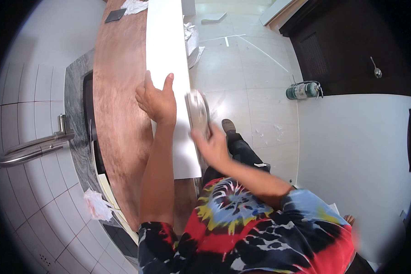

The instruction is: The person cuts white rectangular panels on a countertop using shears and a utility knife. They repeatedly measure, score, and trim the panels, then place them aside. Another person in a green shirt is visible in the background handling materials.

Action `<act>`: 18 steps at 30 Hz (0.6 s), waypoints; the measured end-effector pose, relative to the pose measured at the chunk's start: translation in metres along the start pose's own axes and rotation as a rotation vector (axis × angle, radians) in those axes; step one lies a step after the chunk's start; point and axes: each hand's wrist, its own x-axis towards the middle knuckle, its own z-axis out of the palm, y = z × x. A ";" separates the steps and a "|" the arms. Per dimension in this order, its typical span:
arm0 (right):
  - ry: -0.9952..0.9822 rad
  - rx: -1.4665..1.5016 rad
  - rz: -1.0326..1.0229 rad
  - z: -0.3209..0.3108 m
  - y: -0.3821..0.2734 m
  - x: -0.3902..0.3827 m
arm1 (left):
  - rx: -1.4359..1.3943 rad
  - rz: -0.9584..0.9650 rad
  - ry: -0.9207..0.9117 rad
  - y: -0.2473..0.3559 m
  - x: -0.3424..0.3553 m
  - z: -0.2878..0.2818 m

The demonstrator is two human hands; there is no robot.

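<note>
A long white panel (167, 45) lies lengthwise on the wooden worktop, running from the far end toward me. My left hand (157, 102) rests on it with thumb and fingers apart, partly past its left edge. Beside the panel's right edge, my right hand (214, 146) grips a rounded beige-and-silver object (198, 112). Motion smears this object, so its kind cannot be made out. It appears close against the panel's edge, but I cannot tell whether they touch.
The brown wooden worktop (118, 96) extends left of the panel, with a dark flat item (115, 15) at its far end. A metal faucet (36, 148) juts out at left. On the tiled floor, white strips (262, 53) lie ahead; a green cylinder (303, 90) stands by the dark door.
</note>
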 end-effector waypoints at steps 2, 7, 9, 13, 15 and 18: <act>0.034 -0.041 -0.058 0.015 -0.007 0.087 | 0.014 -0.010 -0.006 0.001 0.004 -0.002; 0.150 -0.165 -0.081 0.018 -0.028 0.258 | -0.055 -0.017 -0.069 0.017 0.000 0.000; 0.154 -0.193 -0.088 0.023 -0.023 0.238 | -0.064 -0.015 -0.059 0.010 0.003 -0.002; 0.032 -0.207 0.013 0.009 -0.035 0.090 | -0.075 -0.060 -0.048 0.007 0.003 -0.010; -0.003 -0.141 0.062 -0.004 -0.013 -0.006 | -0.049 -0.023 -0.026 0.004 0.003 -0.003; -0.222 0.033 0.445 -0.030 -0.004 -0.114 | -0.066 -0.041 -0.073 0.006 0.002 -0.013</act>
